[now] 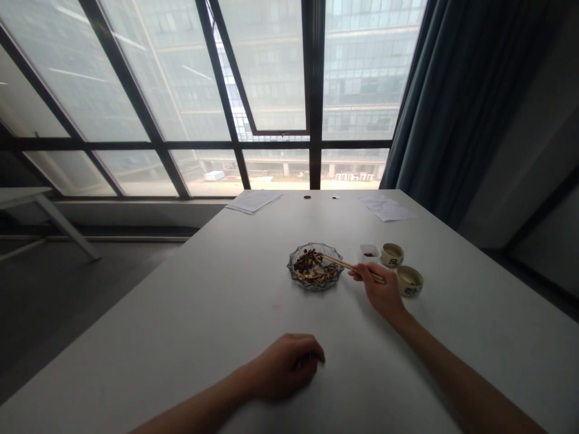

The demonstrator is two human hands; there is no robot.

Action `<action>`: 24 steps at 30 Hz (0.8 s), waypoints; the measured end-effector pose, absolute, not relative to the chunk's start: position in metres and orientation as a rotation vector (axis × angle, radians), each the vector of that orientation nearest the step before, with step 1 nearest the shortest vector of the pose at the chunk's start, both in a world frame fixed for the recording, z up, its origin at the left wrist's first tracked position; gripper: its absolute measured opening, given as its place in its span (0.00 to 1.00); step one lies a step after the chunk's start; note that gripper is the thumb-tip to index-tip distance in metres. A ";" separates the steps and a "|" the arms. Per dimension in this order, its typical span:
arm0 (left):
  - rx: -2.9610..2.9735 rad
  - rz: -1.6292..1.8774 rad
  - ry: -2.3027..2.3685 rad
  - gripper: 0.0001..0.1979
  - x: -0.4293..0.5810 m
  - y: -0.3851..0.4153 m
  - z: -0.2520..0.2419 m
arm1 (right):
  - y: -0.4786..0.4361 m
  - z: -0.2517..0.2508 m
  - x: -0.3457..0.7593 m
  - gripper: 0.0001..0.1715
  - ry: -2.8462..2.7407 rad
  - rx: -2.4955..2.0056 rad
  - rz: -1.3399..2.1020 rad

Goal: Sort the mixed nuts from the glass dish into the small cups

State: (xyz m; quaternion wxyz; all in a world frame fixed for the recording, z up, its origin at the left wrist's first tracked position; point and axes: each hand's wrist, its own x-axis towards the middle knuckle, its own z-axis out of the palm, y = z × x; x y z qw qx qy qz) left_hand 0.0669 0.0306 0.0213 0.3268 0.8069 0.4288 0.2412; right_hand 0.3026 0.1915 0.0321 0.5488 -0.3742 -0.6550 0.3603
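Observation:
My right hand (380,288) grips a pair of wooden chopsticks (342,263). Their tips reach into a clear glass dish (316,286) with a scalloped rim, among brown and pale dried pieces (311,268) whose exact kind I cannot make out. Beside that hand stand a small white plastic tub (368,254) with a little dark reddish stuff in it and two beige cups with dark characters, one farther back (392,255) and one nearer (409,281). My left hand (288,366) rests on the table in front of the dish, fingers curled in, with nothing visible in them.
The white table (203,313) runs toward the windows. Paper sheets lie at its far left (254,202) and far right (389,209), with two round cable holes between them. Another white table (25,194) stands at left, and a blue curtain (434,120) hangs at right.

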 end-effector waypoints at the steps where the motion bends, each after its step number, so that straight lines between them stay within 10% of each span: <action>1: 2.114 0.631 1.122 0.15 0.067 0.030 0.021 | 0.192 0.039 0.305 0.22 -1.537 -0.884 0.843; 11: 2.098 0.608 1.148 0.15 0.066 0.029 0.021 | 0.195 0.134 0.374 0.20 -1.281 -0.940 0.443; 24: 2.106 0.587 1.154 0.15 0.065 0.031 0.019 | 0.205 0.127 0.392 0.20 -1.502 -1.164 0.407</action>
